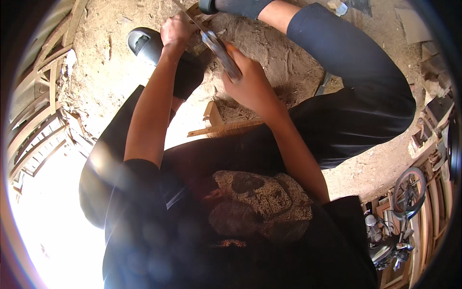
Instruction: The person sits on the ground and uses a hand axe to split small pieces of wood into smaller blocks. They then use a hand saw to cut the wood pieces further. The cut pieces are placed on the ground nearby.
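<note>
My right hand [248,77] is closed round the brown handle of a handsaw [225,57]. Its long narrow blade runs up and left past my left hand; blur hides the teeth. At the top of the view my left hand [176,30] is closed on a piece of wood [194,10], mostly hidden by the hand and blade. Its far end lies by my dark sandal [208,6]. Another sandal [146,45] is on the ground to the left of my left wrist.
Below my hands lies a wooden board [226,129] with a short block [211,113] against it. A dark flat tool [323,84] rests beside my right leg. Wooden frames [41,106] line the left; a motorcycle [397,226] stands at the lower right among stacked wood. The ground is bare earth.
</note>
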Motion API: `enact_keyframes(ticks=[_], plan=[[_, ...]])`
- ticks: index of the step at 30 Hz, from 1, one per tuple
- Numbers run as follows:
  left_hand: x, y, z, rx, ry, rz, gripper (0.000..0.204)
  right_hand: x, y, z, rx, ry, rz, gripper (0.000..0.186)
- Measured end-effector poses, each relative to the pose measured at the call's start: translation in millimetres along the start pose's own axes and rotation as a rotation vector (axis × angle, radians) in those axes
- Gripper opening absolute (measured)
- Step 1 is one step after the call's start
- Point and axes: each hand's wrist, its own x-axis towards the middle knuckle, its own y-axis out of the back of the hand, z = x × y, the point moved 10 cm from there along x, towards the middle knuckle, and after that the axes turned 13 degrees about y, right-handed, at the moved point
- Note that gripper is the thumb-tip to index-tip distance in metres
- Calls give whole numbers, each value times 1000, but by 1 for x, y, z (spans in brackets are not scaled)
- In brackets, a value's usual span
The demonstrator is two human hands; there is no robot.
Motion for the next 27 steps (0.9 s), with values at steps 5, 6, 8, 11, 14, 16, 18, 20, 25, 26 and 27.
enact_keyframes(ticks=[5,6,8,11,14,16,18,20,25,26,27], plan=[[1,2,-16,-78,46,31,50,-30,5,3,90,37,57,55],[-1,2,-15,-53,52,-19,50,-23,3,6,98,-19,40,55],[2,5,1,-53,34,-27,50,10,6,1,22,39,69,57],[2,3,-12,-51,35,22,49,-18,-6,16,77,-122,5,54],[14,3,-17,-61,53,42,46,-43,13,2,83,152,157,59],[-3,2,-3,-121,12,-6,40,-5,7,2,17,133,128,63],[-1,1,-3,-104,18,72,40,15,4,7,6,126,115,66],[2,-7,-7,-72,-18,68,39,12,-5,11,45,75,87,66],[0,3,-15,-101,2,74,41,-11,2,9,9,149,81,63],[-8,0,-14,-110,-3,25,33,-11,-1,8,-2,108,38,63],[-6,4,7,-137,-45,-6,26,8,2,5,-32,70,58,64]])
